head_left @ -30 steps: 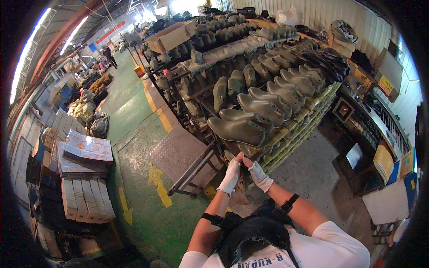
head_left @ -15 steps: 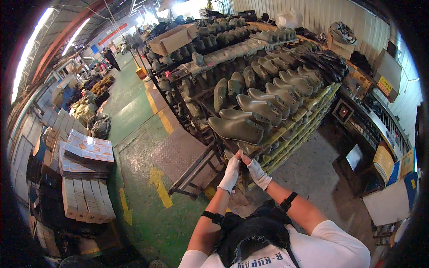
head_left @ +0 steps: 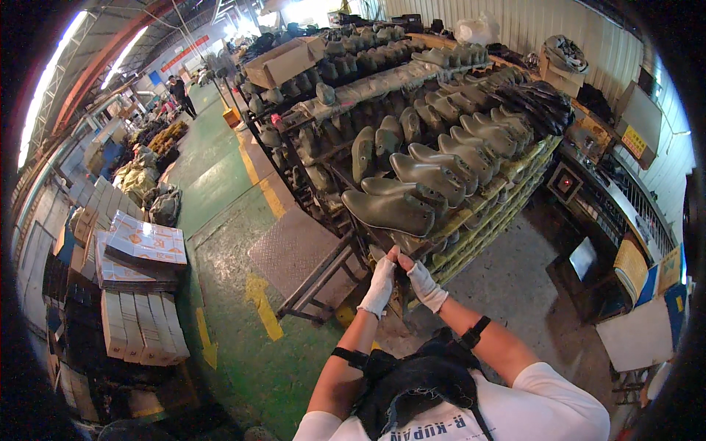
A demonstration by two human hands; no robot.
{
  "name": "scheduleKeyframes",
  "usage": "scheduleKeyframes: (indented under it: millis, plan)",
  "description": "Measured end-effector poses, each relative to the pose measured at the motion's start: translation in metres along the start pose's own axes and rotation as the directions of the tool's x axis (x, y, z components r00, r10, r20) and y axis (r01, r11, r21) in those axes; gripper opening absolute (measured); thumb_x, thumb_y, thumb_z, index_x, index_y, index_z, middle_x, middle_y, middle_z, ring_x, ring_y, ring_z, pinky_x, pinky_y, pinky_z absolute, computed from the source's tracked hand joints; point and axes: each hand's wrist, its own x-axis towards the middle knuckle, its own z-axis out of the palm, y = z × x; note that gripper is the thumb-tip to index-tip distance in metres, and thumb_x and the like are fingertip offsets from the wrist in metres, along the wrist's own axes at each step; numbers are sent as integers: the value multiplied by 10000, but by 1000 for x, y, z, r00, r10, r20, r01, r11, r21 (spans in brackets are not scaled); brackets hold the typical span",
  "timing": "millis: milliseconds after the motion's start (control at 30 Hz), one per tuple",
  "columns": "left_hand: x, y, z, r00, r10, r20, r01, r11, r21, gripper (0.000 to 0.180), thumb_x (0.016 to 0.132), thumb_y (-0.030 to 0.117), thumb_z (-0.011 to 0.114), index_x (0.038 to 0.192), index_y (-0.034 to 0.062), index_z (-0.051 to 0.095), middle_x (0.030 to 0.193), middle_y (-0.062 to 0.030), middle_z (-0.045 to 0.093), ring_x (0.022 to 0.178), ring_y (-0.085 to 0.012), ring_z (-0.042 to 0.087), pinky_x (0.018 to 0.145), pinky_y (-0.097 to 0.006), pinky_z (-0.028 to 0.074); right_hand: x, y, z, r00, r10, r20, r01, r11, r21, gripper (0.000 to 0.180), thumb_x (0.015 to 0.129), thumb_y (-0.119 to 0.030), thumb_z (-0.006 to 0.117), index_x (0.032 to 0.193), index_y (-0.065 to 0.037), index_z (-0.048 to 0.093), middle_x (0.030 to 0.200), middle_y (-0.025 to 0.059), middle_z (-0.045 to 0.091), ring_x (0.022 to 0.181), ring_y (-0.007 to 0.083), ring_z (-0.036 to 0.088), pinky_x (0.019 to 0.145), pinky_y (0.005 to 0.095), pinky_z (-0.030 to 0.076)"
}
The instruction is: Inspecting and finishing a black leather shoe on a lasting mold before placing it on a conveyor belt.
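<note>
Both hands meet at the near corner of a tiered rack [head_left: 494,237] with yellow-edged shelves. My left hand [head_left: 379,285], in a white glove with bare fingertips, is closed at the rack's end. Beside it my right hand [head_left: 425,285], gloved the same way, is closed too, thumbs almost touching. Their other fingers are partly hidden under the hands, and the grip seems to be on the rack's corner. Just beyond, on the top shelf, rows of olive-grey shoe lasts [head_left: 388,211] lie side by side. Farther back along the rack sits a dark bundle [head_left: 540,106].
Left of the rack are a metal floor plate [head_left: 288,246] and a green floor [head_left: 220,192] with yellow arrows. Stacked cartons [head_left: 147,241] stand at the left. A person [head_left: 179,95] is in the far aisle. A long bench [head_left: 625,202] runs along the right wall.
My hands and the rack hold the same place in view. The cartons at the left appear slightly farther left, and the distant person's stance differs a little.
</note>
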Motion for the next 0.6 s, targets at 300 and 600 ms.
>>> scheduleKeyframes:
  millis: [300, 600]
  plan:
    - [0, 0, -10, 996, -73, -54, 76, 995, 58, 438, 937, 537, 547, 869, 106, 581, 866, 40, 559, 825, -101, 513, 771, -266, 397, -2, 7, 2, 993, 115, -2, -114, 991, 76, 534, 1011, -355, 436, 1406, 3, 461, 1416, 85, 507, 1311, 174, 468, 1126, 312, 316]
    - [3, -2, -15, 989, -138, -52, 141, 989, 52, 509, 889, 586, 583, 954, 83, 624, 925, 36, 580, 877, -107, 528, 807, -283, 418, -3, -9, 9, 991, 123, -48, -125, 991, -40, 483, 984, -353, 505, 1300, 4, 580, 1284, 78, 615, 1224, 167, 544, 1069, 304, 373]
